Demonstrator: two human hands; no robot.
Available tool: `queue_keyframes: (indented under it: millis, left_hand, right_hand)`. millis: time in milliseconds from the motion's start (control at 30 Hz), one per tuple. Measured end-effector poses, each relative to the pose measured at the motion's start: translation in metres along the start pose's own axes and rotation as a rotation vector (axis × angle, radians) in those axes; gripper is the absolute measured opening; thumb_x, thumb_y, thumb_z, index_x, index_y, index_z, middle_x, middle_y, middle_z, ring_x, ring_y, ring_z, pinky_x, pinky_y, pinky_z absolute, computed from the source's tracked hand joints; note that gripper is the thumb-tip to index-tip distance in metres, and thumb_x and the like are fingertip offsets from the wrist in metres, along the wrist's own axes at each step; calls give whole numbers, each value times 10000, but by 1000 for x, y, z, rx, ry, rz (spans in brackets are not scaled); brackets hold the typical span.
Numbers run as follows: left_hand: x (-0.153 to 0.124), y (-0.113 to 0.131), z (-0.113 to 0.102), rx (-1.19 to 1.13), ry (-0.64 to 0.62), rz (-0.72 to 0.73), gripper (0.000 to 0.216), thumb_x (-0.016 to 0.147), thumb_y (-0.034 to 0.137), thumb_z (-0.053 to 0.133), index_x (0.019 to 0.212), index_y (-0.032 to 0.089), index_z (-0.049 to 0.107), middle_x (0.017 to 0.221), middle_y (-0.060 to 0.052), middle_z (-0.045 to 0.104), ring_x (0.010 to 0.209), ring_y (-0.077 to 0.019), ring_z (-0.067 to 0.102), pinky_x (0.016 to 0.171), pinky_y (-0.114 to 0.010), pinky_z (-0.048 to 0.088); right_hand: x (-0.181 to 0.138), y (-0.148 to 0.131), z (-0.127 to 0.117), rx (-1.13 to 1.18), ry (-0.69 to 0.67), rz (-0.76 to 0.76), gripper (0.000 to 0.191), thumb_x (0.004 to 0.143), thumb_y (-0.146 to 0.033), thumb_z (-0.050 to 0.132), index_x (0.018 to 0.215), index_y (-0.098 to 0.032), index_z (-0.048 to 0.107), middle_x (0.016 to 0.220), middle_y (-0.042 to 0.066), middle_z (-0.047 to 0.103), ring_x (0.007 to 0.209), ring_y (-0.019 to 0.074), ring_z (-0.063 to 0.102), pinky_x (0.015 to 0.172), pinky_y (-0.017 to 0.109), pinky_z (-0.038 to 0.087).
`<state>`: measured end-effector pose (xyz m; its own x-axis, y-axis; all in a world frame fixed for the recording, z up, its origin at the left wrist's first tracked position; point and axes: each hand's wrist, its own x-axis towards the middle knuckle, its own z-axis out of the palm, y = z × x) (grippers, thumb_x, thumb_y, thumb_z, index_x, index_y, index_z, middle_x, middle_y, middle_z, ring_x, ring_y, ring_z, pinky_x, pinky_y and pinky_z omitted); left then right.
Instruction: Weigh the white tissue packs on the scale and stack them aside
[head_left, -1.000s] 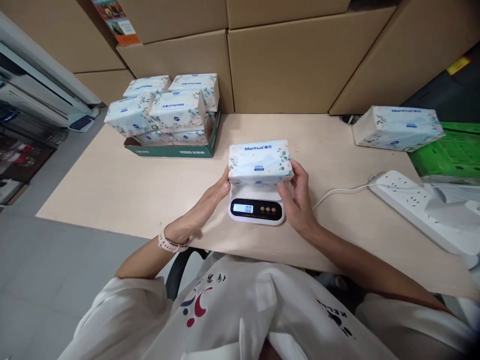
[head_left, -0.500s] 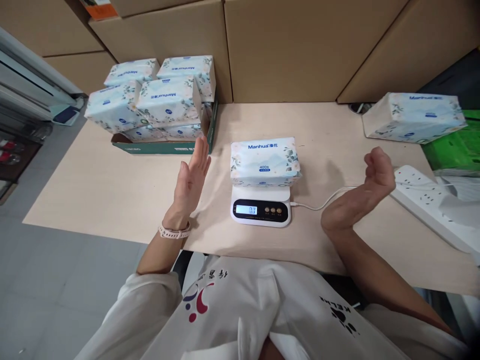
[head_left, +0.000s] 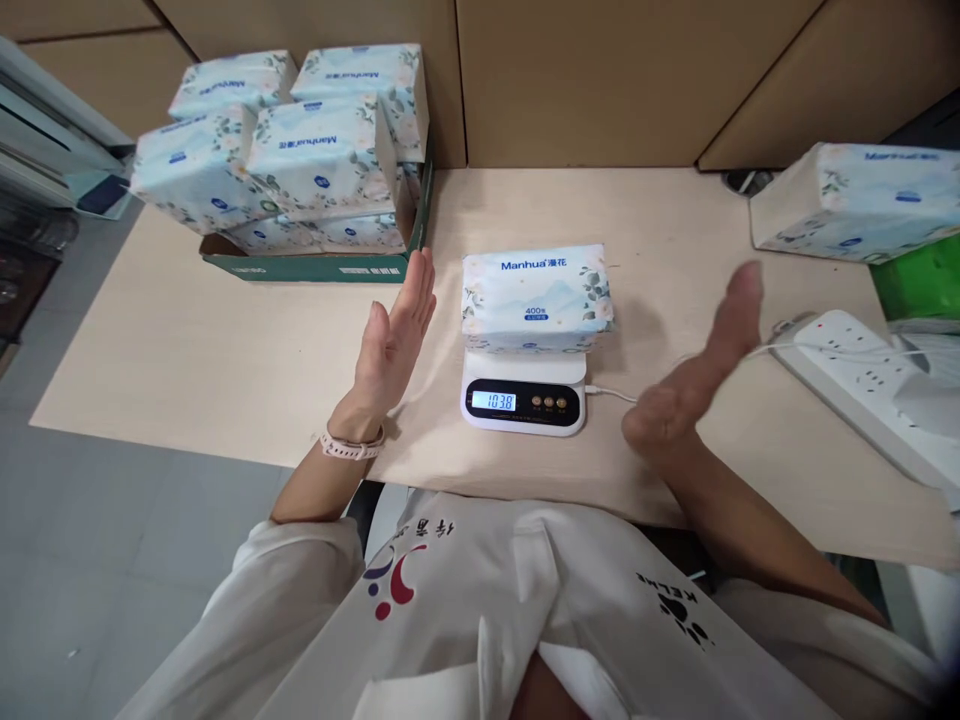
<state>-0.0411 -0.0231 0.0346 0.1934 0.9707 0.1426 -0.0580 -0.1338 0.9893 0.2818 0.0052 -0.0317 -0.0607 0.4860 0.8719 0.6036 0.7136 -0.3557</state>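
On a white digital scale (head_left: pixel 525 400) rests a pale blue pack of tissues (head_left: pixel 536 298) with a floral print and "Manhua" lettering. The scale's lit display appears to read 103.8. To the left of the pack, my left hand (head_left: pixel 394 345) is held upright with fingers stretched out, touching nothing; a pink band circles its wrist. My right hand (head_left: pixel 694 370) hovers right of the scale, above its white cable, with fingers extended and slightly blurred. Neither hand holds anything.
At the back left, a green carton (head_left: pixel 300 268) holds several stacked tissue packs (head_left: pixel 322 155). Another tissue pack (head_left: pixel 859 205) lies at the right, beside a bright green item (head_left: pixel 919 290). A white power strip (head_left: pixel 862 375) sits at right. Cardboard boxes (head_left: pixel 600 85) line the table's back.
The scale display has gone from 0.0 to 103.8. My right hand's fingers have straightened from a curl and moved slightly left. The view has shifted a little; the tissue pack stays on the scale.
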Motion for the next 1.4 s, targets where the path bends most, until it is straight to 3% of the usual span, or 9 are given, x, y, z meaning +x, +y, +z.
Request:
queue_keyframes:
  millis: [133, 300, 467, 600, 700, 800, 1200, 1300, 1400]
  left_hand:
    - [-1, -3, 1, 10, -28, 15, 822, 985, 855, 191, 1671, 431, 355, 1829, 124, 109, 1720, -268, -73, 1411, -518, 10]
    - [-3, -3, 4, 1, -30, -25, 862, 966, 882, 192, 1676, 418, 348, 1832, 109, 104, 1720, -277, -67, 1412, -523, 16]
    - [-3, -2, 6, -7, -18, -31, 881, 961, 888, 207, 1682, 398, 336, 1835, 96, 95, 1718, -286, -81, 1411, -527, 0]
    - [-3, -3, 5, -9, -25, -25, 855, 980, 865, 193, 1682, 400, 337, 1834, 100, 101, 1721, -270, -69, 1414, -516, 10]
    - [-3, -4, 4, -7, -28, -31, 850, 983, 862, 190, 1683, 403, 334, 1834, 103, 94, 1722, -259, -58, 1415, -505, 19]
    - [-3, -5, 4, -8, -21, -39, 858, 978, 868, 190, 1683, 401, 333, 1835, 99, 93, 1722, -261, -57, 1415, -507, 13]
    - [-3, -4, 5, -10, -15, -40, 859, 968, 880, 205, 1672, 413, 357, 1833, 101, 115, 1721, -278, -67, 1413, -528, 7]
    - [-3, -5, 4, -23, -5, -49, 857, 970, 876, 209, 1675, 410, 353, 1835, 95, 107, 1721, -276, -64, 1414, -524, 8]
    - [-3, -6, 4, -35, -2, -57, 870, 968, 878, 212, 1681, 396, 345, 1837, 79, 94, 1721, -272, -61, 1413, -521, 9]
  right_hand:
    - [3, -2, 4, -12, 76, -152, 853, 965, -711, 196, 1682, -265, 314, 1676, 92, 411, 1550, 397, 418, 1246, 729, 322]
    - [-2, -4, 2, 27, 64, 2, 823, 979, -695, 223, 1670, -264, 342, 1648, 119, 433, 1523, 414, 445, 1207, 732, 371]
    - [-4, -5, 1, 18, 77, 0, 821, 965, -670, 178, 1673, -277, 315, 1647, 107, 418, 1502, 428, 444, 1181, 743, 389]
    - [-7, -9, 1, -39, 28, 72, 917, 910, -799, 102, 1674, -308, 233, 1647, 119, 367, 1515, 474, 415, 1204, 774, 336]
    - [-7, -14, -1, -42, -59, 118, 863, 947, -745, 120, 1693, -315, 181, 1693, 104, 317, 1574, 458, 361, 1238, 742, 333]
    - [-6, -17, -2, -18, -98, 125, 813, 980, -681, 136, 1709, -322, 149, 1729, 85, 279, 1611, 438, 321, 1250, 715, 350]
    - [-6, -3, -1, -2, -42, -12, 895, 955, -751, 163, 1719, -287, 196, 1729, 91, 314, 1588, 431, 357, 1262, 748, 310]
    - [-5, -6, -3, -33, -162, 59, 838, 1000, -695, 186, 1739, -306, 121, 1775, 86, 262, 1621, 418, 333, 1277, 728, 314]
    - [-3, -16, -5, -40, -174, 152, 822, 999, -710, 181, 1740, -365, 90, 1790, 57, 250, 1634, 422, 327, 1274, 722, 335]
